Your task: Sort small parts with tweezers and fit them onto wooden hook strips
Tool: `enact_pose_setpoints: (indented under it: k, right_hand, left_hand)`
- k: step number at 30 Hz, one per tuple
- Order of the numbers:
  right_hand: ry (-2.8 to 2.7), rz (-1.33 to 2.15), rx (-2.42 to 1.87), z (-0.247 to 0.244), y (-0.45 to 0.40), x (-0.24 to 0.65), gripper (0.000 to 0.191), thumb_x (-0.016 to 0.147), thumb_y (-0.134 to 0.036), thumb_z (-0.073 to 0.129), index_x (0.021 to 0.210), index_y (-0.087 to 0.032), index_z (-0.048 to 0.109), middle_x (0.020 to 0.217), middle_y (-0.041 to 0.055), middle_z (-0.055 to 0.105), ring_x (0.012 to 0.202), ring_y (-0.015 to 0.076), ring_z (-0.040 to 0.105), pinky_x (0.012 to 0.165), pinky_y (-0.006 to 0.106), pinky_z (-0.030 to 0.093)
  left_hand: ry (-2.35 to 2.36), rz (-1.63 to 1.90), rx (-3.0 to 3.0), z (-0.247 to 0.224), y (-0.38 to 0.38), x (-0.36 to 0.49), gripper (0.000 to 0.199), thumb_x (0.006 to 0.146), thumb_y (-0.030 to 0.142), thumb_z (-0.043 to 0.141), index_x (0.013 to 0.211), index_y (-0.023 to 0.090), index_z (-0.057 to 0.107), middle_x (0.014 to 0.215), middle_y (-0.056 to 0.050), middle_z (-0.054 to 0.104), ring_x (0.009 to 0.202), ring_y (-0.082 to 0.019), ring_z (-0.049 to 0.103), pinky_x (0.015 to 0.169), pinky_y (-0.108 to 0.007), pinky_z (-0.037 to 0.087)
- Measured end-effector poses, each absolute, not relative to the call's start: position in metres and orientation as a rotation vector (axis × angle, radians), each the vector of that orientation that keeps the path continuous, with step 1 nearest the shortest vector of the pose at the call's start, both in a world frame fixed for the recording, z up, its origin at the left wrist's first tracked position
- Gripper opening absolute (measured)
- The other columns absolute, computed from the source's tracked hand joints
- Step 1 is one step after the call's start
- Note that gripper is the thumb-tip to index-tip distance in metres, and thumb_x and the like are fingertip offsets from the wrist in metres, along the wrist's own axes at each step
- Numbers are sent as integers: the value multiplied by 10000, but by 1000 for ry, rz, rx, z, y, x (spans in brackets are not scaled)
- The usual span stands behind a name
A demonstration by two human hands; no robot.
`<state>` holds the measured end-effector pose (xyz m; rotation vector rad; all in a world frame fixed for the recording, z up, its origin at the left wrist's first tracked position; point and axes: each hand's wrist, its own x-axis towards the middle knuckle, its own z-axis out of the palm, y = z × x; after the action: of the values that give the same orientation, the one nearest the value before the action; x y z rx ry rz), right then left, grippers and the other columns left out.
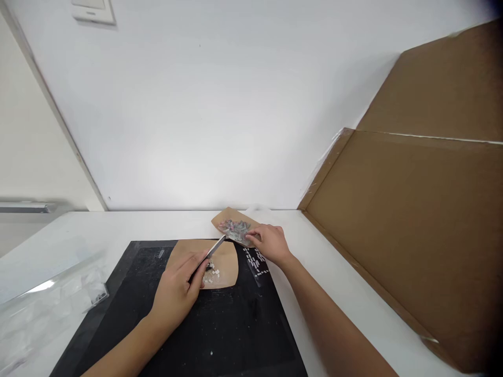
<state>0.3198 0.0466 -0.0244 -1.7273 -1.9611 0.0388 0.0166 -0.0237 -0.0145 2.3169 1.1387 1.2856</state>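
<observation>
My left hand (178,280) is closed around a slim grey metal tool (214,248), its tip pointing up and away to the right. I cannot tell whether it is a pair of tweezers or a blade. Beneath that hand lies a brown paper sheet (230,267) bearing small white bits (212,272) and something dark. My right hand (271,242) has its thumb and fingertips pinched together at a second brown paper piece (228,213), which carries a heap of grey and pinkish small pieces (238,228). Whatever sits between those fingertips is too small to make out.
A black board (176,335) covers much of the white table (326,293), with rows of tiny white pieces (253,260) near its right edge. Clear plastic packaging (51,314) lies left. Folded cardboard (412,225) stands at right, and a white wall (220,115) rises behind.
</observation>
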Motion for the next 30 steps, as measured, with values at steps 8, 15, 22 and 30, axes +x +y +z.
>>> enact_pose_setpoints:
  k: [8,15,22,30]
  right_hand:
    - [-1880,61,-1790,-30,51,317,90,866,-340,729,826,-300,799,913,44,744,937,265,627,913,426,355]
    - [-1745,174,-1636,-30,48,315,174,880,-393,670,857,-235,740,958,57,715,958,235,640,882,362,447]
    - [-1500,416,-1439,-28,50,316,358,888,-546,635,905,-194,696,899,62,745,826,211,680,800,350,537]
    - [-1287,663,-1223,-32,55,317,519,761,-642,765,952,-168,671,1009,115,758,931,228,720,875,388,589]
  left_hand:
    - [1122,1284,2306,-15,-23,16,285,1021,258,546,1262,202,686,1068,-68,758,718,-149,710,766,-277,579]
    - [1114,1302,2343,-14,-24,15,285,1018,243,547,1263,198,684,1045,-73,763,831,-180,730,814,-291,583]
    - [1106,1305,2334,-14,-23,16,279,1020,244,544,1258,201,683,1090,-76,755,890,-194,734,823,-294,585]
    - [1107,1292,2349,-13,-23,15,287,1031,258,526,1270,201,673,1107,-86,750,898,-199,734,859,-316,586]
